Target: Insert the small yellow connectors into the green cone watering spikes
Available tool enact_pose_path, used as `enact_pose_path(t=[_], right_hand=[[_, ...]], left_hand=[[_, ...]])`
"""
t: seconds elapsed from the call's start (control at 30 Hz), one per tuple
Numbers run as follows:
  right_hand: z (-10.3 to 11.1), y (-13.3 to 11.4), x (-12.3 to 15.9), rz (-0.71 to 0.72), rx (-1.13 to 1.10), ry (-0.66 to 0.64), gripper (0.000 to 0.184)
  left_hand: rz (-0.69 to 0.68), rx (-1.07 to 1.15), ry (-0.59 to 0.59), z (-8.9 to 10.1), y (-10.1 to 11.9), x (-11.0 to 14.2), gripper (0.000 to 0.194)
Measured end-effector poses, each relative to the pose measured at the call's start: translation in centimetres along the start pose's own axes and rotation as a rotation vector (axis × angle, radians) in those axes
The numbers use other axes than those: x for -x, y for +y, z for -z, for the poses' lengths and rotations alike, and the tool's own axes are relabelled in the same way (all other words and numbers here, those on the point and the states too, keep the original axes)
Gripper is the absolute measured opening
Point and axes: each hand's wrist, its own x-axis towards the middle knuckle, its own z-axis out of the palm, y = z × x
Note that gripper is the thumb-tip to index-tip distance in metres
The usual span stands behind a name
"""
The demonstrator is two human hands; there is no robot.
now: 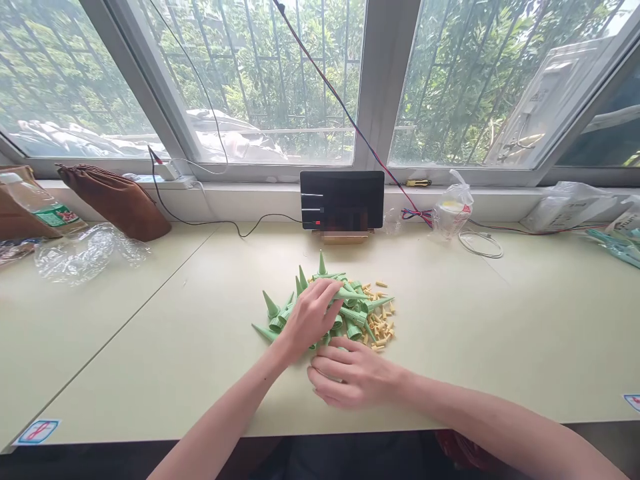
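A heap of green pointed plastic cones (350, 313) lies in the middle of the pale table, with several small cream pegs (381, 327) scattered along its right side. My left hand (311, 317) rests on top of the heap, fingers curled onto one cone lying on its side. My right hand (350, 377) sits just in front of the heap near the table's front edge, fingers curled inward; what is under them is hidden.
A black screen (343, 199) on a wooden stand stands at the back by the window sill. A brown pouch (117, 200), a plastic bottle (40, 208) and crumpled clear film (83, 253) lie at the left. Bagged items (453, 210) and a white cable (483, 243) lie at the right.
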Motion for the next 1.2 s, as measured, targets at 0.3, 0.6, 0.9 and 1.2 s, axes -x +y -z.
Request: enact_pose_path(t=[0.3, 0.6, 0.9, 1.2], right_hand=[[-0.5, 0.9, -1.5, -0.031, 0.057, -0.238, 0.025], [0.9, 3.2, 0.5, -0.093, -0.056, -0.296, 0.027], [3.1, 5.8, 3.8, -0.072, -0.055, -0.291, 0.023], [4.7, 8.1, 6.3, -0.043, -0.066, -0.254, 0.034]], left_hand=[[0.104, 0.035, 0.192, 4.9, 2.0, 2.7, 0.009], [0.214, -0.005, -0.111, 4.7, 0.4, 7.4, 0.006], [0.142, -0.148, -0.269, 4.3, -0.1, 7.7, 0.01], [0.079, -0.188, -0.279, 5.0, -0.8, 8.0, 0.008]])
